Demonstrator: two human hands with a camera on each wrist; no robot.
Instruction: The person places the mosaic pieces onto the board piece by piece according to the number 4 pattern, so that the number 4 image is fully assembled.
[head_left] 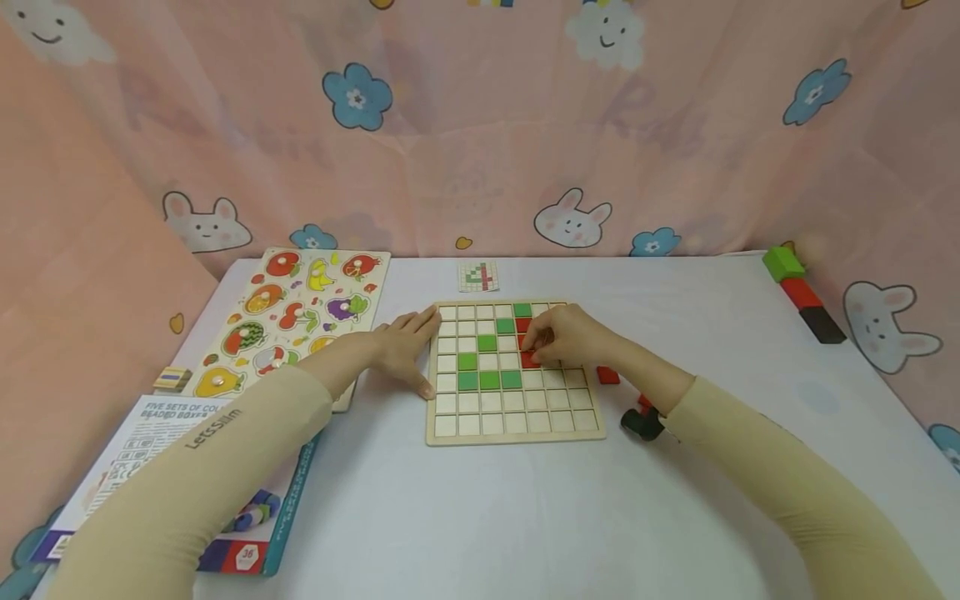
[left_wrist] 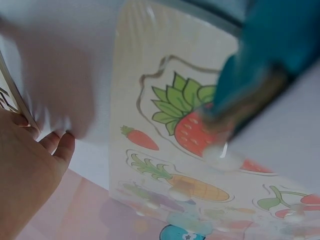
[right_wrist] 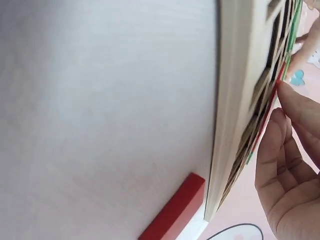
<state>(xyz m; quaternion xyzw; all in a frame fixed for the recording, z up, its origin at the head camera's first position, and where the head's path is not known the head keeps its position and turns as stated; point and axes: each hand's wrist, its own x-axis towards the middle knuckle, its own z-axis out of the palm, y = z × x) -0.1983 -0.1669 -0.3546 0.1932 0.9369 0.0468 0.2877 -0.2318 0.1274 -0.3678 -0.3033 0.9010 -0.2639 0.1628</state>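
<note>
A wooden grid board (head_left: 517, 437) lies on the white table, with green square blocks (head_left: 489, 380) and red ones set in its cells. My right hand (head_left: 573, 336) is over the board's right half, its thumb and fingertips on a red square block (head_left: 529, 360) in the grid. In the right wrist view the fingertips (right_wrist: 281, 90) meet this red row at the surface, and the far side of the grip is hidden. My left hand (head_left: 405, 348) rests with spread fingers along the board's left edge; in the left wrist view its fingertips (left_wrist: 65, 145) show beside the edge.
A small pattern card (head_left: 478, 277) lies behind the board. On the left are a fruit puzzle board (head_left: 258, 325) and a boxed bead set (head_left: 150, 433). Loose red blocks (head_left: 608, 375) and black ones (head_left: 642, 425) lie to the right; a row of coloured blocks (head_left: 799, 292) stands farther back.
</note>
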